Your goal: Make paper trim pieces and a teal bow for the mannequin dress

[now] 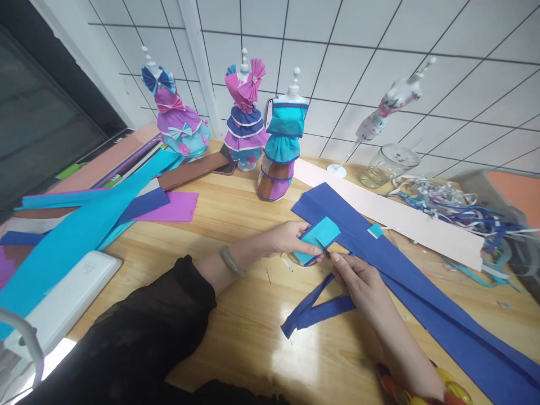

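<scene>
A small turquoise piece (323, 236) with a dark blue edge is pinched in my left hand (293, 239), thumb on top. My right hand (354, 275) is closed on a thin dark tool (323, 246), whose tip lies over the turquoise piece; it looks like scissors, mostly hidden by the fingers. Below the hands, a folded dark blue strip (310, 312) hangs or lies on the wooden table (236, 349), its upper end near my right fingers. A long dark blue sheet (392, 270) runs behind and right of my right hand, with a small turquoise scrap (375, 230) on it.
Three small dressed mannequins (172, 112) (245, 121) (283, 146) and a bare-stand one (386, 109) stand at the back. A glass jar (388, 164), ribbon scraps (447, 197) and a pale pink sheet (422, 228) are right. Coloured sheets (101, 216) and a white box (71, 298) lie left.
</scene>
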### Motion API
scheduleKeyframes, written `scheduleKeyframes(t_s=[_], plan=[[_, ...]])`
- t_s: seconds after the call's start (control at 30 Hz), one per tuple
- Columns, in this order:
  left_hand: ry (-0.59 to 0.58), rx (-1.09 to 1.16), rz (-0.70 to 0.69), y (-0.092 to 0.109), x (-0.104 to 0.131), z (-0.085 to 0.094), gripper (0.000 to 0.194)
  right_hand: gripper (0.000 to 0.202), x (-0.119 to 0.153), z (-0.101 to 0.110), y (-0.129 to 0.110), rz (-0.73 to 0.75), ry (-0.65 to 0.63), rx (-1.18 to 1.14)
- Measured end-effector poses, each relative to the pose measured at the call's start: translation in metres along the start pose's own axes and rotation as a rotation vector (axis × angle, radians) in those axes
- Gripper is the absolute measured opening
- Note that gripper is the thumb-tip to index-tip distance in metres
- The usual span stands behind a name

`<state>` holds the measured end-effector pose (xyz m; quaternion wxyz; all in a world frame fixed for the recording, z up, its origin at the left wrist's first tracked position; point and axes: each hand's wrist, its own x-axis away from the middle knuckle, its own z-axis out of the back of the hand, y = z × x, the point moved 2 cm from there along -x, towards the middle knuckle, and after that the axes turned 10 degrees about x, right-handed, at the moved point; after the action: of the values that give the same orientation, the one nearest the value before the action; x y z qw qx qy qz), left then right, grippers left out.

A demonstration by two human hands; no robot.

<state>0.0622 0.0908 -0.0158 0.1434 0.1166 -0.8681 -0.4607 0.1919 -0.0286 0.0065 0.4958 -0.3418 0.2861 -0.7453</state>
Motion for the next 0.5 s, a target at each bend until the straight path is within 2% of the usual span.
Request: scheduleKeyframes(t_s=[0.23, 0.5], plan=[[0.082, 0.043, 0.057, -0.0049, -0.003, 0.0058, 0.042, 0.044, 0.0011, 0.0067, -0.0013, 0.009, 0.057, 0.005], [0.025, 0.05, 0.034, -0.0047, -0.0023, 0.0052, 0.037, 0.047, 0.0015, 0.0044, -0.0036, 0.038, 0.056, 0.029]])
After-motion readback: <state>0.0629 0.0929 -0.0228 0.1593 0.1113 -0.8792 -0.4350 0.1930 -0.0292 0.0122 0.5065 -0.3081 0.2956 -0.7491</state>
